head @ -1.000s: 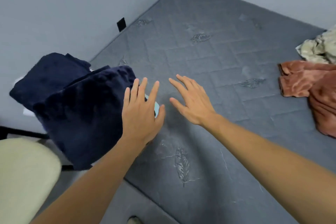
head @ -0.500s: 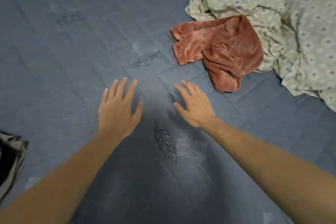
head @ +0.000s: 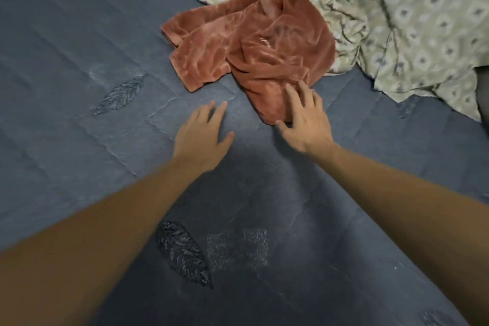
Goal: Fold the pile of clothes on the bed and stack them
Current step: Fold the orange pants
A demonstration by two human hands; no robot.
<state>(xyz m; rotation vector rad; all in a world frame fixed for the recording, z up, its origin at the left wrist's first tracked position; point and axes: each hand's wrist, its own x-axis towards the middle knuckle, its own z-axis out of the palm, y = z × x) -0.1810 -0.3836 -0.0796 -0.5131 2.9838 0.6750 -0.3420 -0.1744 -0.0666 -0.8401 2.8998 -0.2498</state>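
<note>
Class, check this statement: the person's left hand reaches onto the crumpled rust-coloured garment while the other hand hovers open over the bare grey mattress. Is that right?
Not quite. The head view shows the right hand reaching onto the rust-coloured garment; the left hand is the one open over the grey mattress.

1 head-worn view, steeply down, close over the bed point(head: 79, 34), perhaps slightly blurred
</note>
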